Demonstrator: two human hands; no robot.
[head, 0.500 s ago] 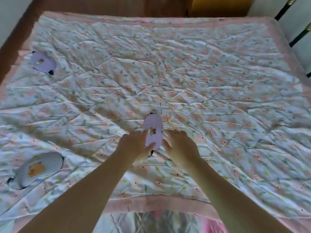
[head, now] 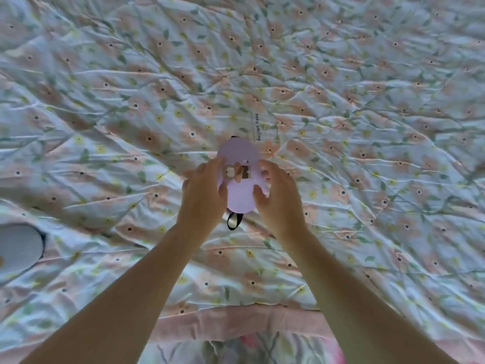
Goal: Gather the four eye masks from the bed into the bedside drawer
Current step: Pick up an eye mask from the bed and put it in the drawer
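A lilac eye mask [head: 240, 190] with a small bear print and a black strap lies on the floral quilt [head: 341, 127] in the middle of the head view. My left hand [head: 203, 195] grips its left edge, thumb on top. My right hand [head: 279, 198] grips its right edge the same way. A second, pale blue-grey eye mask [head: 18, 248] lies at the left edge of the frame, cut off by it. The drawer is out of view.
The quilt's pink border [head: 236, 324] runs along the near edge of the bed, with patterned fabric below it. Small printed words "keep smiling" [head: 258, 127] sit on the quilt just beyond the lilac mask.
The camera has moved closer to the bed. Both hands have closed in on the sides of the lilac mask. The far-left lilac mask has left the view.
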